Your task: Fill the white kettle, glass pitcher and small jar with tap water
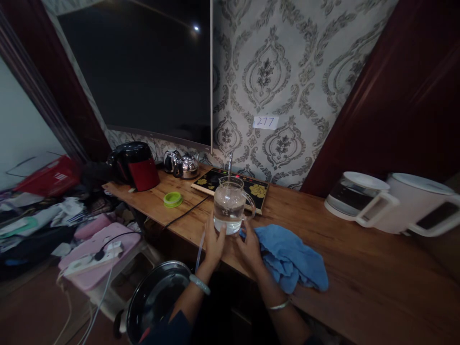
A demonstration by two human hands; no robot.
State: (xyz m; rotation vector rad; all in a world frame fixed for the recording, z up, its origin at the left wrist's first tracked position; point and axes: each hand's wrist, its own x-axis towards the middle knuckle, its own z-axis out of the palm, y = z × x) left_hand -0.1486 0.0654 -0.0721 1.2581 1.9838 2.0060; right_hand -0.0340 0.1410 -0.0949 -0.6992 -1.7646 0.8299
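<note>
A clear glass teapot (229, 211), partly filled with water and with no lid on it, is between my two hands near the table's front edge. My left hand (214, 245) is wrapped around its lower left side, thumb at the front. At the lower right, under the glass handle, my right hand (250, 247) holds the pot with its fingertips partly hidden. Just to the right of that hand lies a crumpled blue cloth (293, 256). Behind the teapot is a black electric tea stove (258, 189) with gold flowers and a metal spout standing over it.
On the wooden table (362, 268) stand two shiny kettles (189, 166), a red and black appliance (143, 172), a green ring (173, 199), a glass jug (350, 199) and a white pitcher (402, 201). Below are a dark basin (134, 306) and a pink stool (86, 278) with cables.
</note>
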